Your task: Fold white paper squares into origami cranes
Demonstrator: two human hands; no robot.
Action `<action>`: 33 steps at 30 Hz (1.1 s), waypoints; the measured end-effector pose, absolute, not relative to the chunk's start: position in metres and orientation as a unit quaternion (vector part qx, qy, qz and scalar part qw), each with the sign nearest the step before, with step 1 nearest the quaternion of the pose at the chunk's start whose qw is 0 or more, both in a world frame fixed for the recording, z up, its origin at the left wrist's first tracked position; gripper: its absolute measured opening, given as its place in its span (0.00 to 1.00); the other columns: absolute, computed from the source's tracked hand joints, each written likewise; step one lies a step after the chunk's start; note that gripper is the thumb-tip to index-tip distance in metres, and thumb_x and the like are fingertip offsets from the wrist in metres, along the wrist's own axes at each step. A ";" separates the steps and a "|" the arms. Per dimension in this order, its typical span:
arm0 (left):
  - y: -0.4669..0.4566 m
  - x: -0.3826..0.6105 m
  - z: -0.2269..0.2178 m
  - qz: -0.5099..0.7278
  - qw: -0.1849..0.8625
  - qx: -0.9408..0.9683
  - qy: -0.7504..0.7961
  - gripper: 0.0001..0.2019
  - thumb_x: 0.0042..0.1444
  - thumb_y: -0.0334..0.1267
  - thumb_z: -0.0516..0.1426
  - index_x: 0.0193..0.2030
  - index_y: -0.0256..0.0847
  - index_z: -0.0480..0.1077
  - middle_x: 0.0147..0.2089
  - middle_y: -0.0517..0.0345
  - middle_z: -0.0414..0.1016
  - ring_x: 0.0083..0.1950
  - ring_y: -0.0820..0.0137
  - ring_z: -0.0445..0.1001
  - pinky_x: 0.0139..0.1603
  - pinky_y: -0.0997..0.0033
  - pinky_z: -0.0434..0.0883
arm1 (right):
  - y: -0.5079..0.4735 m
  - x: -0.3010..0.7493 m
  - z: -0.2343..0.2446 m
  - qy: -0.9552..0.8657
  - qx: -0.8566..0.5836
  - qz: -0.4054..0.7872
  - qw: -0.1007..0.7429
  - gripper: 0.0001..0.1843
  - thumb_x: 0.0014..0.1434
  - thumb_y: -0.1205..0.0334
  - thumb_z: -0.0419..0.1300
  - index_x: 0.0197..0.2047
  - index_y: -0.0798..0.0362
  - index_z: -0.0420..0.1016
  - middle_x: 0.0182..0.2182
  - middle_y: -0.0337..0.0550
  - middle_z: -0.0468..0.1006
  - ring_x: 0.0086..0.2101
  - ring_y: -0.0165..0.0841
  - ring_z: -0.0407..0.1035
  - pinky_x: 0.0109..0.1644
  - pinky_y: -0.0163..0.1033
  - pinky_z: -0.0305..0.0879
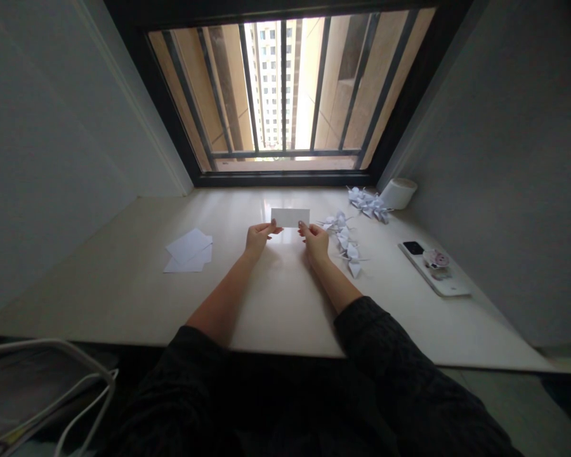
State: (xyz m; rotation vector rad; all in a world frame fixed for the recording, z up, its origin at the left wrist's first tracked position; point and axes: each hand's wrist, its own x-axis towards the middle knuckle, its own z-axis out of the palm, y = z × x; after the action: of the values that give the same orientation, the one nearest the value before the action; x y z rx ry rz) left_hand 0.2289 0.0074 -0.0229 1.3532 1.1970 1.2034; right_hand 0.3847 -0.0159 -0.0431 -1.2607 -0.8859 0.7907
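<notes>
A small white paper rectangle [290,217], folded flat, is held up just above the pale desk [276,304] in the middle of the view. My left hand [258,237] pinches its lower left corner. My right hand [315,238] pinches its lower right corner. Both hands are closed on the paper with the fingers curled under. Black sleeves cover my upper arms near the desk's front edge.
A stack of white paper sheets [189,251] lies left of my hands. Several folded paper cranes [347,240] lie to the right, and more cranes [368,203] sit by a white cylindrical container [398,193]. A white phone [433,266] lies far right. A barred window [285,95] is behind.
</notes>
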 end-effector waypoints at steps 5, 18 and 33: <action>0.006 0.230 -0.022 0.498 0.463 0.545 0.490 0.27 0.45 0.62 0.55 0.29 0.36 0.77 0.35 0.45 0.79 0.38 0.63 0.75 0.35 0.68 0.64 | -0.014 0.383 -0.046 -0.387 -0.556 0.342 0.652 0.22 0.46 0.41 0.60 0.23 0.55 0.73 0.20 0.41 0.75 0.24 0.31 0.67 0.28 0.35 0.59; 0.009 0.229 -0.026 0.517 0.390 0.566 0.511 0.25 0.52 0.59 0.52 0.36 0.37 0.76 0.34 0.50 0.78 0.35 0.66 0.75 0.30 0.72 0.65 | -0.014 0.383 -0.048 -0.389 -0.563 0.347 0.641 0.24 0.49 0.39 0.56 0.22 0.55 0.72 0.20 0.42 0.74 0.23 0.30 0.66 0.27 0.35 0.59; -0.001 0.227 -0.019 0.445 0.066 0.744 0.494 0.14 0.54 0.45 0.57 0.46 0.47 0.74 0.47 0.54 0.76 0.48 0.63 0.70 0.52 0.62 0.65 | -0.023 0.382 -0.038 -0.512 -0.607 0.244 0.556 0.21 0.52 0.45 0.56 0.20 0.53 0.71 0.19 0.37 0.72 0.23 0.29 0.63 0.32 0.35 0.56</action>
State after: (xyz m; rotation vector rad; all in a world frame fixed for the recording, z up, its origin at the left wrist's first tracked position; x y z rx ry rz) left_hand 0.2270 -0.0009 -0.0190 2.2439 1.4908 1.3409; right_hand 0.3822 -0.0228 -0.0378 -1.4334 -1.2092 0.5761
